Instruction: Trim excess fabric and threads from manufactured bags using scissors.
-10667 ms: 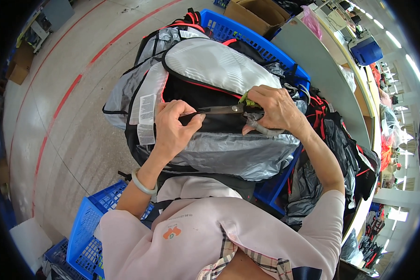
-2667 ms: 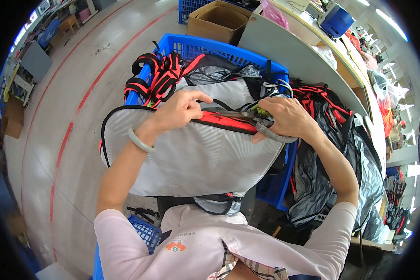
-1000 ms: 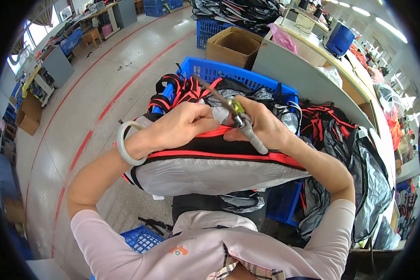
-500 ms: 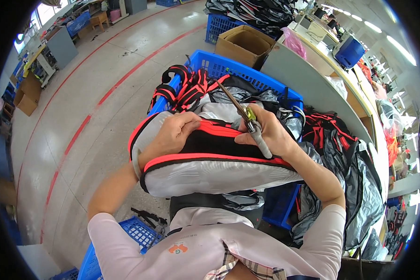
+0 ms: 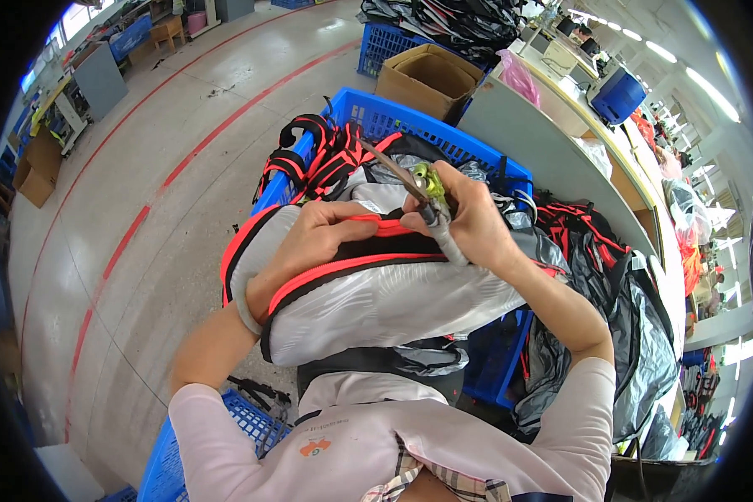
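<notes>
Your left hand pinches the silver bag, right hand grips scissors; beyond the bag, straps overhang a blue crate.

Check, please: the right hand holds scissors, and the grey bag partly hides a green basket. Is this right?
Not quite: the basket partly hidden by the bag is blue, not green, as the head view shows. The right hand holds scissors.
</notes>
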Tool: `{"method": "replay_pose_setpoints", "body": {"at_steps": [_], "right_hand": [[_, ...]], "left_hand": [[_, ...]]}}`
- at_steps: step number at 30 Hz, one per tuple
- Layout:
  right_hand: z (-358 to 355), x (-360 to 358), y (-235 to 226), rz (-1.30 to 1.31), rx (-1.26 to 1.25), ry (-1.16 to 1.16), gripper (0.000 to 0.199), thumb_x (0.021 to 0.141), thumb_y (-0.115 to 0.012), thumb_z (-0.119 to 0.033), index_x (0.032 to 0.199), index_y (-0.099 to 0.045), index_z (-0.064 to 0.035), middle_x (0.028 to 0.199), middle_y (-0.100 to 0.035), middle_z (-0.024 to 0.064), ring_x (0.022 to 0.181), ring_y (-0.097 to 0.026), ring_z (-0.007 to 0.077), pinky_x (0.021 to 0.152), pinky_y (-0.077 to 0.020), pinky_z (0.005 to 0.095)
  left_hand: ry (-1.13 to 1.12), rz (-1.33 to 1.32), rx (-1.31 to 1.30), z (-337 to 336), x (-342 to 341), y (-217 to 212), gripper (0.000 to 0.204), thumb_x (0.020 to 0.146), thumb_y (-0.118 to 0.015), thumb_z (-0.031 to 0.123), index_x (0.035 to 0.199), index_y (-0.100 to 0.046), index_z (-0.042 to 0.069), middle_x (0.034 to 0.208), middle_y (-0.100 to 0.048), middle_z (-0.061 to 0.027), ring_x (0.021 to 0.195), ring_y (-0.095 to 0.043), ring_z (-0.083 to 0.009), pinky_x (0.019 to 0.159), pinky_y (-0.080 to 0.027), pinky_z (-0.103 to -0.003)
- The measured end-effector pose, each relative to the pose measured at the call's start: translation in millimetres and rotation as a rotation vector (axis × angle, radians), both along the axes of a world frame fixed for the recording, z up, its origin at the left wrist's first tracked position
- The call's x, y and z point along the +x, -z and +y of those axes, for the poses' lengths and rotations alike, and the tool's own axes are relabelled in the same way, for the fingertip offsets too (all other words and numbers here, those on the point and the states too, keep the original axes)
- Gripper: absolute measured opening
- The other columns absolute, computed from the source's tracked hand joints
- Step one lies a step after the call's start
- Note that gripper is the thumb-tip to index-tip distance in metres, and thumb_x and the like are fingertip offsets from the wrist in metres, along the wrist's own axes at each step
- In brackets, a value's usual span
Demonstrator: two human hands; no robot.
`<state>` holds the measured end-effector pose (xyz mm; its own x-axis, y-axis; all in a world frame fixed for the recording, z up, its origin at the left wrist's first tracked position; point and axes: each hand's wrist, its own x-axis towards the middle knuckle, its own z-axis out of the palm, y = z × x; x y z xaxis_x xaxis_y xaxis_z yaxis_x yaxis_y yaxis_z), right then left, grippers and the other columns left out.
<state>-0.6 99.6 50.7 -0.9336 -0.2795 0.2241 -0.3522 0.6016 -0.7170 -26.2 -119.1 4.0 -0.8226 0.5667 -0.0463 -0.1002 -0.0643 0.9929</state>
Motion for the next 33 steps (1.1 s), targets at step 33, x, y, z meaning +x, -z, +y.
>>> {"method": "replay_pose_setpoints", "body": {"at_steps": [33], "right_hand": [[55,-10,-34,-0.034,0.833,-0.272,0.065,0.055,-0.083,-0.051,0.089,-0.059,-0.0014,0.076,-0.057,0.0123,0.077,-0.059,0.035,0.065,-0.0464,0.0423]], "left_hand": [[0.074,-0.054,0.221,-11,-1,22,0.026,0.079,-0.065,0.002,0.104,-0.064,-0.005,0.09,-0.066,-0.0041,0.08,-0.059,-0.0066,0.075,-0.047,-0.021]]}}
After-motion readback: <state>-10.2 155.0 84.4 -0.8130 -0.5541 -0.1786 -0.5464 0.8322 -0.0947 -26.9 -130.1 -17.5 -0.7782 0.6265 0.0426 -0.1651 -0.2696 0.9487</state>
